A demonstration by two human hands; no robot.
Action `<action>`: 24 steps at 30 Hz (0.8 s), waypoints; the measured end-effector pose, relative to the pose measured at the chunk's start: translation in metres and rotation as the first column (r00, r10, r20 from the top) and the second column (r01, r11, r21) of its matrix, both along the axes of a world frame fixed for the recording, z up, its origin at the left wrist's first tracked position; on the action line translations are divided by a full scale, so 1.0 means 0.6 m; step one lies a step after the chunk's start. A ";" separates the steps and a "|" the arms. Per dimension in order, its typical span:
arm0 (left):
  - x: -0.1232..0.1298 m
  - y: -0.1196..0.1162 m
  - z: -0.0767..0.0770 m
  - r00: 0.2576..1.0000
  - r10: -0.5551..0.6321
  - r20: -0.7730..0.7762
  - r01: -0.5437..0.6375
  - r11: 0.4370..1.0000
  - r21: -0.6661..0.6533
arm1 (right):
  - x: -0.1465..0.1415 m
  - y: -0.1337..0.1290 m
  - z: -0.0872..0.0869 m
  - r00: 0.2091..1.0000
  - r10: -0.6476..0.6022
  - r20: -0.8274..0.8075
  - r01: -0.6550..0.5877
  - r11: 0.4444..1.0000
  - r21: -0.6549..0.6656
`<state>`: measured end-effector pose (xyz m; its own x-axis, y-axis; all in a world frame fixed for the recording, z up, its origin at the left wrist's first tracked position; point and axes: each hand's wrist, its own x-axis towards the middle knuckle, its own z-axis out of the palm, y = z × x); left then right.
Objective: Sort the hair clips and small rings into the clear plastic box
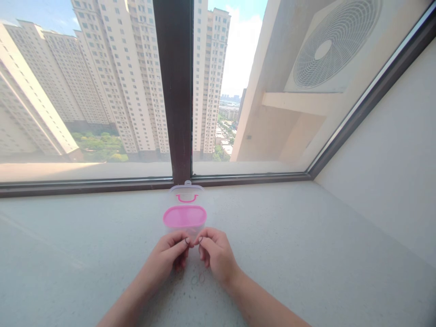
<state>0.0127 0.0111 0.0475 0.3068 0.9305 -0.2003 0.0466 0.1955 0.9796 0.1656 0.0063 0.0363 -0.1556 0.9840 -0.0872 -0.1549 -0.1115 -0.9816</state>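
Note:
Just in front of the pink-lidded container (185,216), my left hand (173,249) and my right hand (216,252) are close together, thumbs and forefingers pinched. A thin dark curved band shows at each thumb tip; whether the two are one piece is hidden by the fingers. The container has a clear body, partly covered by my fingers. Behind it stands a clear piece with a pink handle (187,200) and a small tab on top. Two small clear rings (198,278) lie on the pale surface between my wrists.
The pale speckled sill (85,236) runs up to a window with a dark frame (175,91). A white wall (384,168) bounds the right side. Tall buildings and an outdoor fan unit (335,45) are visible beyond the glass.

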 end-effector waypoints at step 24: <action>0.003 -0.005 0.003 1.000 -0.002 -0.007 0.002 1.000 0.021 | 0.001 -0.002 0.001 1.000 -0.003 0.015 0.003 1.000 -0.008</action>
<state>0.0146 0.0083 0.0492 0.3075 0.9339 -0.1826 0.0534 0.1746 0.9832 0.1661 0.0052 0.0367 -0.1515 0.9837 -0.0972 -0.1405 -0.1187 -0.9829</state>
